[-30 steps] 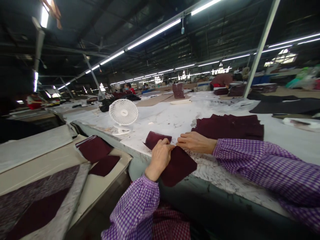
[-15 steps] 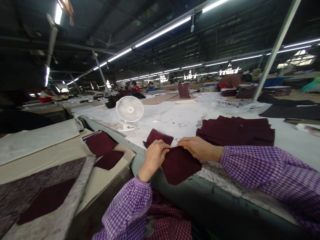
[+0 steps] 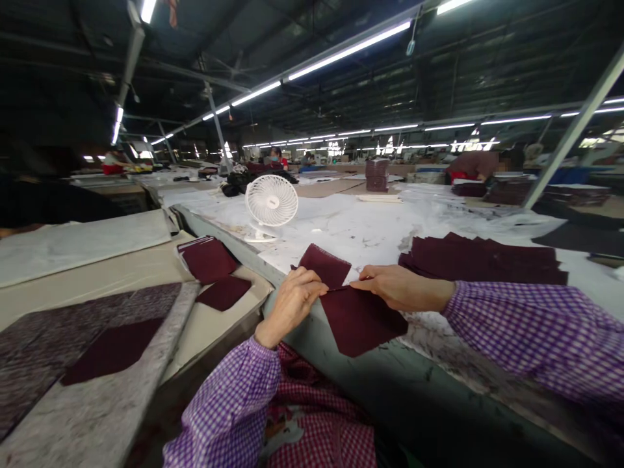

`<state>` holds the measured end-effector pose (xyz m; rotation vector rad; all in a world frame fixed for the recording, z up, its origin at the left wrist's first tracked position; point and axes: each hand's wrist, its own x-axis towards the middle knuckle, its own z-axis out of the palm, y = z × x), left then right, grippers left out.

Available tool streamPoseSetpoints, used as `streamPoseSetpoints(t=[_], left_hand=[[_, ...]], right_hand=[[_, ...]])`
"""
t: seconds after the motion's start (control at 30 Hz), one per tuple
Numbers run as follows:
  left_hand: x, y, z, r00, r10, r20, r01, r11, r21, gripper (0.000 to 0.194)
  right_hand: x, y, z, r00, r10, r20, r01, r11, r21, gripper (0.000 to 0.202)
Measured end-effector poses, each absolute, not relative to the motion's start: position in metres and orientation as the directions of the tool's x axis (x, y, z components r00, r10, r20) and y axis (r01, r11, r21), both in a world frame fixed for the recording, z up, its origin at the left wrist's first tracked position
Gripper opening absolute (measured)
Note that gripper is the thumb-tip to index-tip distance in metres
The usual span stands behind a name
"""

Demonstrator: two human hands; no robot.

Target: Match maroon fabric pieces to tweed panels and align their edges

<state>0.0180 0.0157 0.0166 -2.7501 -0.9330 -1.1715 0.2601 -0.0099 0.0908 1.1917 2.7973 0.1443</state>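
A dark maroon fabric piece hangs over the near edge of the white-covered table. My left hand pinches its upper left corner. The fingertips of my right hand are closed on the same top edge, a little to the right. Just behind my fingers lies another maroon piece with a speckled far edge. A spread pile of maroon pieces rests beyond my right hand. On the cream surface at the left are a small maroon stack and a loose piece.
A white fan stands on the table beyond my hands. At the lower left, a maroon piece lies on a mottled board. Farther back are a tall maroon stack and people at other tables.
The view has turned left, so the surroundings sit farther right. The maroon piece behind my fingers shows more of its surface. Both hands still hold the front piece's top edge.
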Motion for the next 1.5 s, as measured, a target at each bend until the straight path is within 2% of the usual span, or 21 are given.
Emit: streamPoseSetpoints(t=[0.17,0.3,0.43,0.6,0.77,0.83,0.9,1.0,1.13,1.23,1.3,1.4,1.5], left_hand=[[0.018,0.012,0.016,0.540,0.508,0.671,0.551,-0.816,0.174,0.026],[0.017,0.010,0.016,0.558,0.493,0.667,0.558,-0.818,0.138,0.024],[0.015,0.011,0.013,0.504,0.544,0.671,0.556,-0.799,0.231,0.022],[0.013,0.010,0.014,0.518,0.555,0.651,0.514,-0.810,0.281,0.024],[0.008,0.015,0.015,0.451,0.614,0.647,0.441,-0.784,0.436,0.022],[0.005,0.019,0.013,0.482,0.621,0.618,0.441,-0.781,0.442,0.030],[0.003,0.022,0.010,0.507,0.629,0.590,0.438,-0.777,0.452,0.038],[0.000,0.027,0.009,0.505,0.648,0.571,0.434,-0.762,0.481,0.027],[-0.002,0.030,0.012,0.494,0.671,0.553,0.420,-0.741,0.524,0.022],[-0.002,0.031,0.016,0.474,0.692,0.544,0.410,-0.721,0.559,0.021],[-0.001,0.032,0.016,0.466,0.686,0.559,0.419,-0.727,0.544,0.020],[0.002,0.033,0.017,0.461,0.657,0.597,0.468,-0.751,0.466,0.018],[0.006,0.027,0.018,0.450,0.651,0.611,0.498,-0.751,0.434,0.017]], right_hand=[[0.241,-0.011,0.105,-0.635,0.739,-0.223,0.683,0.673,0.285,0.062],[0.230,-0.007,0.110,-0.630,0.727,-0.273,0.639,0.685,0.350,0.062],[0.228,-0.001,0.112,-0.683,0.672,-0.286,0.567,0.735,0.371,0.065],[0.220,0.001,0.115,-0.729,0.602,-0.327,0.495,0.793,0.356,0.073],[0.213,-0.004,0.111,-0.685,0.660,-0.307,0.525,0.740,0.419,0.066],[0.220,-0.003,0.106,-0.657,0.723,-0.216,0.625,0.682,0.381,0.057],[0.232,0.000,0.099,-0.629,0.770,-0.104,0.724,0.629,0.283,0.051],[0.251,0.011,0.088,-0.593,0.805,0.005,0.803,0.591,0.073,0.054],[0.264,0.026,0.073,-0.511,0.859,0.030,0.839,0.506,-0.201,0.069],[0.262,0.030,0.067,-0.476,0.879,0.021,0.826,0.455,-0.334,0.061],[0.257,0.030,0.069,-0.464,0.886,-0.014,0.820,0.424,-0.385,0.048],[0.259,0.031,0.087,-0.540,0.836,-0.101,0.797,0.469,-0.381,0.030],[0.289,0.035,0.120,-0.612,0.771,-0.177,0.776,0.540,-0.326,0.029]])
